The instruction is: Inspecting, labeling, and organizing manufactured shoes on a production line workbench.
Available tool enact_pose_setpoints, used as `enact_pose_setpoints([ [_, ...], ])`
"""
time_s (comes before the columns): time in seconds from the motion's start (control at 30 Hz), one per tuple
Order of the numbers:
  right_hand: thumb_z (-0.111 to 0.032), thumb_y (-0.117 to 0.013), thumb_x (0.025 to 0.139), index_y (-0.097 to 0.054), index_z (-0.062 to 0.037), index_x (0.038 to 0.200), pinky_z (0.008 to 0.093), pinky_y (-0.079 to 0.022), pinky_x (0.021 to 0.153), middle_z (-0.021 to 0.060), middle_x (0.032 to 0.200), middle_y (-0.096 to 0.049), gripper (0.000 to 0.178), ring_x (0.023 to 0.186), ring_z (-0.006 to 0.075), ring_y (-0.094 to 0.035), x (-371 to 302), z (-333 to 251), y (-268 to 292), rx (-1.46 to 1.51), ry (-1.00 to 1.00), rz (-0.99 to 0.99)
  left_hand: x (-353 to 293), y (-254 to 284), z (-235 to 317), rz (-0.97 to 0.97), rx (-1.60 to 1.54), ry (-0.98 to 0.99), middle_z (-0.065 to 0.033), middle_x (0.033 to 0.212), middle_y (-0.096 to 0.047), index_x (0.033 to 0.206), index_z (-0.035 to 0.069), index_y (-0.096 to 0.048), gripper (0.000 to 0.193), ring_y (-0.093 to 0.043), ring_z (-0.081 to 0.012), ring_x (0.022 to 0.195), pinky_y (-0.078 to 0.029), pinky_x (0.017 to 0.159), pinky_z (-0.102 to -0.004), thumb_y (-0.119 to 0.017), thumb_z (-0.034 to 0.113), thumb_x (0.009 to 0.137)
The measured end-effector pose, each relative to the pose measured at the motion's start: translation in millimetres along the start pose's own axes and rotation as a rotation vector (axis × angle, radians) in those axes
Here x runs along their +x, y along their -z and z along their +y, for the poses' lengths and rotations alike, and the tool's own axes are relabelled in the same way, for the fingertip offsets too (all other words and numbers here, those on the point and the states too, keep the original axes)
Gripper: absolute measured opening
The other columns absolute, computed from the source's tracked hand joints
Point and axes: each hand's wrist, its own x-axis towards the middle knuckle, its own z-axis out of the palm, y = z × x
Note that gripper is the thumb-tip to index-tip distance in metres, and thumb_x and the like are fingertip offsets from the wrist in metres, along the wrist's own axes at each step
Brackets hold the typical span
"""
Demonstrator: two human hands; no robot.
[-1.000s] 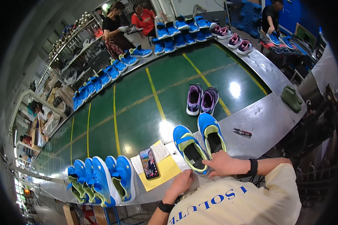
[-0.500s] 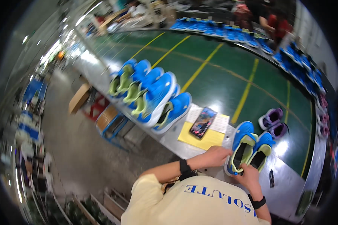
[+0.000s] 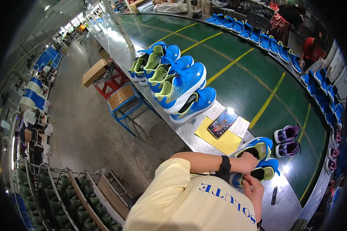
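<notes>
Crowding two lime-lined blue sneakers with both hands, we risk a knocked shoe or a pulled heel collar.
The pair, one sneaker (image 3: pixel 265 143) beside the other (image 3: pixel 273 164), lies on the metal tabletop (image 3: pixel 287 188), heels toward us. Our left hand (image 3: pixel 246 162) curls over the heel end; its knuckles hide any grip, so we cannot tell. Our right hand (image 3: pixel 254 188) bends its fingers at the nearer heel; whether they pinch anything, we cannot tell. Tugging hard there might stretch the lining; a careless elbow could nudge the smartphone (image 3: pixel 223 122) on its yellow sheet (image 3: pixel 216 142), or a wrist could catch the black thread snips (image 3: pixel 274 195).
</notes>
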Motion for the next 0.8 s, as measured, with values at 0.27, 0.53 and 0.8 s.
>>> enact_pose_setpoints([
  [0.27,-0.009,-0.054,0.091,-0.060,-0.0004,0.103,0.0215,-0.049,0.062,0.0045,0.083,-0.061,0.016,0.075,0.0097,-0.060,-12.1,7.7,48.2,0.400,-0.164,0.561,-45.5,79.5,-36.5,0.390,-0.025,-0.067,-0.0188,0.069,-0.062,0.087,0.001,-0.054,0.026,-0.063,-0.0348,0.064,-0.050,0.060,-0.0430,-0.061,0.015,0.067],
  [0.53,-0.004,-0.056,0.087,-0.062,0.0011,0.095,0.0236,-0.050,0.059,0.0081,0.079,-0.065,0.012,0.069,0.0124,-0.063,12.0,0.1,29.3,0.336,-0.169,0.395,-224.7,282.5,-146.7,0.974,0.397,0.527,-0.0112,0.090,-0.066,0.103,0.015,-0.062,0.035,-0.063,-0.0300,0.083,-0.049,0.071,-0.0400,-0.068,0.032,0.073],
  [0.8,-0.006,-0.060,0.083,-0.064,-0.0002,0.093,0.0244,-0.049,0.059,0.0090,0.077,-0.066,0.012,0.066,0.0131,-0.063,15.2,-0.7,17.0,0.169,-0.218,0.227,-294.1,287.3,-286.6,0.787,0.173,0.706,-0.0148,0.089,-0.065,0.095,0.006,-0.063,0.036,-0.063,-0.0294,0.082,-0.047,0.072,-0.0381,-0.072,0.029,0.068],
])
